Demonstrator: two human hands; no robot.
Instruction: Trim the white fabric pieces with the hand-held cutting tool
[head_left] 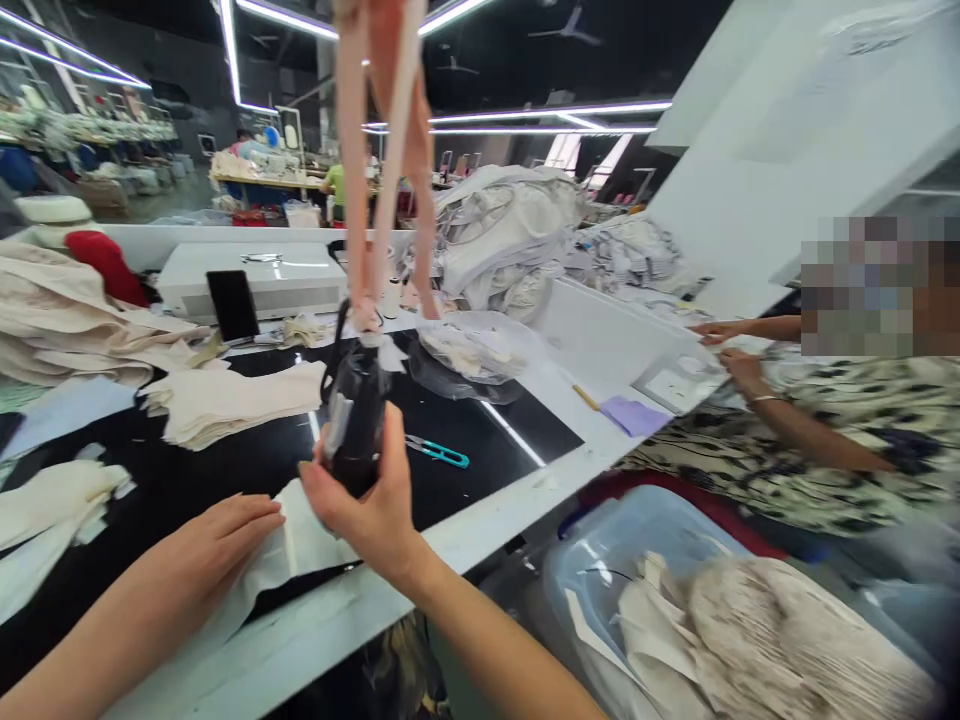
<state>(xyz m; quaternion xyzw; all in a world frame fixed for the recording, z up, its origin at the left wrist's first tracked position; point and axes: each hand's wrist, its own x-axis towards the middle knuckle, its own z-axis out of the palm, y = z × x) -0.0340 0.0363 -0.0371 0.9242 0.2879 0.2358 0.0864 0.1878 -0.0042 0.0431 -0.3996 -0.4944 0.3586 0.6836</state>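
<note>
My right hand (367,500) is wrapped round a black hand-held tool (358,415), upright, its exact kind unclear. It hangs from pinkish fabric straps (379,170) knotted at its top. The tool's lower end stands over a white fabric piece (296,535) near the table's front edge. My left hand (225,545) lies flat on that fabric's left part, fingers stretched out together. Teal-handled thread snips (439,452) lie on the black table surface (480,480), right of the tool. Behind my hands is a stack of cream fabric pieces (240,400).
Cream fabric heaps (60,310) and a dark phone (232,305) stand at the left. A large pile of white garments (510,225) rises behind. At the right, a co-worker's hands (739,365) are at a white machine bed (675,385). Below sits a blue tub (570,570) of fabric.
</note>
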